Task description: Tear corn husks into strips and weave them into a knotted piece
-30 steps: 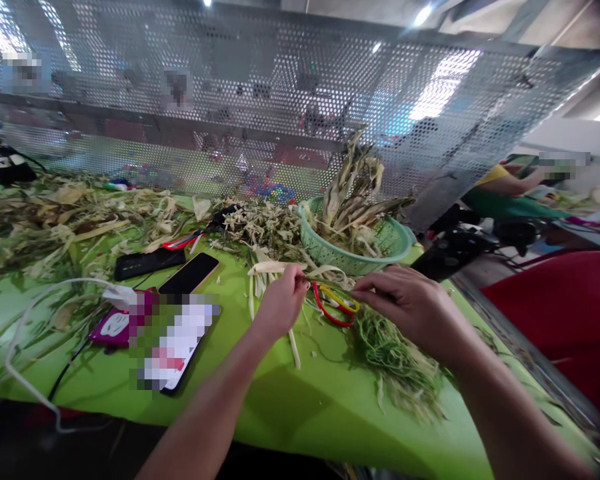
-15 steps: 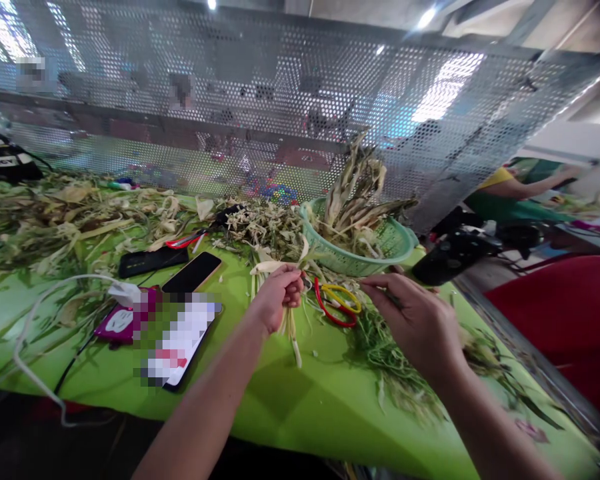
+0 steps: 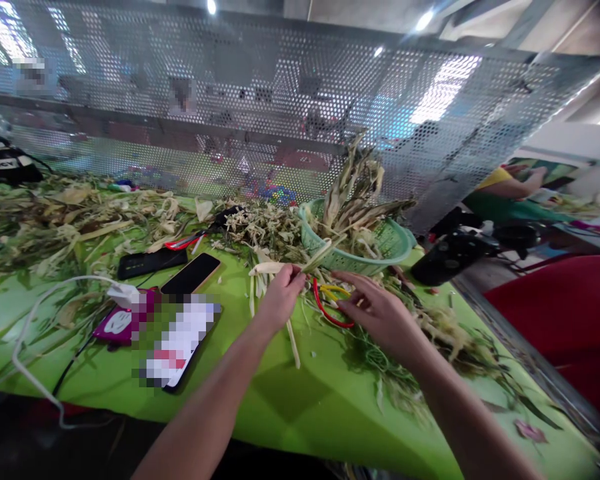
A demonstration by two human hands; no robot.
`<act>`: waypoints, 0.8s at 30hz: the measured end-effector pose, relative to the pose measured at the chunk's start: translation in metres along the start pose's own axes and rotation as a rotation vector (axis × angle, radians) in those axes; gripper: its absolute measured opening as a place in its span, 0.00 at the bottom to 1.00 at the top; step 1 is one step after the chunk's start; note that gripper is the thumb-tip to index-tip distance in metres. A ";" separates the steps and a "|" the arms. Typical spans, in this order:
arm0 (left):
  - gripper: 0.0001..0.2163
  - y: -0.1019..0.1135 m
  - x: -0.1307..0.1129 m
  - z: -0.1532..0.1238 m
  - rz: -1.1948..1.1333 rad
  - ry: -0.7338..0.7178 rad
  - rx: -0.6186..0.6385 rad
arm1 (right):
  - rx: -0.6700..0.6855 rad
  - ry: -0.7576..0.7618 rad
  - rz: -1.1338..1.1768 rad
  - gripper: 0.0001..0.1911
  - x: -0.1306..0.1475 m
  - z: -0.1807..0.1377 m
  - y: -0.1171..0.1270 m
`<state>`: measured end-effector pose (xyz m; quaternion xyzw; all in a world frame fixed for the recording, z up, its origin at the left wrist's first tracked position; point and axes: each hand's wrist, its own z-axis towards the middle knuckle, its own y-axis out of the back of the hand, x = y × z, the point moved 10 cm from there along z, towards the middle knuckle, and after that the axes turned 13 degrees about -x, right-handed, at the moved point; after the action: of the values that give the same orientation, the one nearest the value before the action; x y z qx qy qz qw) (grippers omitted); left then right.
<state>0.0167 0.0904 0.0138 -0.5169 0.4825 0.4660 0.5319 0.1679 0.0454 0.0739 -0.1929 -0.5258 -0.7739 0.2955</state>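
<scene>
Left hand [image 3: 285, 293]: closed, with a pale green strip [image 3: 319, 253] pinched between thumb and fingers
Strip: slants up and right from the left fingertips, in front of the basket [image 3: 405, 252]
Right hand [image 3: 373, 308]: thumb and index finger a little apart, the gap narrow; nothing to be seen between these 2 tips
Scissors [image 3: 321, 309]: 1 red and 1 yellow handle, on the table [image 3: 280, 417] between the hands; the right hand partly covers the yellow one
Green strands [image 3: 387, 373]: a loose tangle below the right hand and forearm
Basket: light green, at the table's far side, beyond the hands, with dry husks [image 3: 350, 190] standing up out of it
Dry leaves [image 3: 80, 217]: spread over the table's far left
Phones: 2 dark ones [image 3: 193, 273] near each other, plus 1 lit phone [image 3: 190, 340], left of the left hand
Charger [image 3: 125, 292]: white, on a purple pack [image 3: 117, 325]
Person [image 3: 510, 187]: beyond the red chair [image 3: 565, 320], at right
</scene>
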 end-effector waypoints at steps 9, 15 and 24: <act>0.06 -0.003 -0.008 -0.001 0.186 -0.156 0.001 | 0.053 -0.451 0.666 0.13 -0.018 -0.012 -0.060; 0.05 -0.004 -0.007 -0.002 0.295 -0.162 -0.006 | -0.071 0.149 0.069 0.08 0.024 -0.006 -0.024; 0.04 -0.021 -0.023 -0.019 0.546 -0.433 0.089 | -0.039 0.394 -0.216 0.11 0.039 0.004 -0.007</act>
<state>0.0342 0.0712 0.0383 -0.2343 0.4987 0.6684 0.4997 0.1338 0.0406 0.0945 0.0138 -0.4604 -0.8339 0.3042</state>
